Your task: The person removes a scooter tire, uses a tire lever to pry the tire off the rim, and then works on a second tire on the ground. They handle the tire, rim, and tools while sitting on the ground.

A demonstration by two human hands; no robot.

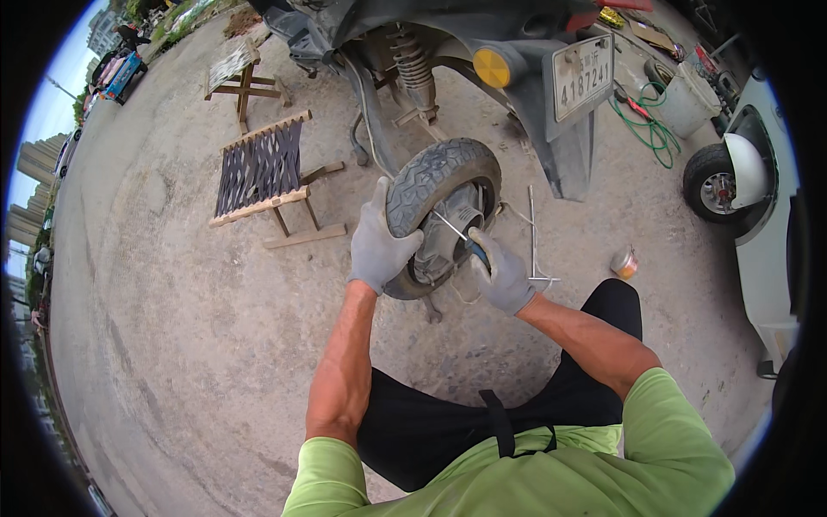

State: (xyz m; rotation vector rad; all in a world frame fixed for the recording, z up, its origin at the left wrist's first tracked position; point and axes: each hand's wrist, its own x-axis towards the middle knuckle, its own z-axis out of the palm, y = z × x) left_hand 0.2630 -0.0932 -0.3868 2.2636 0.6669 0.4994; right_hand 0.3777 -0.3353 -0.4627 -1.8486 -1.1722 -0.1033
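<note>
Below the tail of a scooter (362, 19) stands a wheel with a knobby black tyre (446, 165) and a grey metal hub (442, 249), leaning slightly. My left hand (382, 242), in a grey work glove, grips the tyre's near left side with the thumb over the sidewall. A screwdriver (477, 251) with a blue handle is in my gloved right hand (504, 271). Its metal shaft crosses the hub, and the tip meets the inner edge of the tyre by the rim. Whether the tip is under the tyre bead is hidden.
Right of the wheel lie a T-handle wrench (532, 232) and a small can (624, 263). A spanner end (433, 311) shows under the tyre. Folding stools (258, 171) stand left. A white vehicle (759, 258), a bucket (688, 97) and a green hose (659, 132) are at right.
</note>
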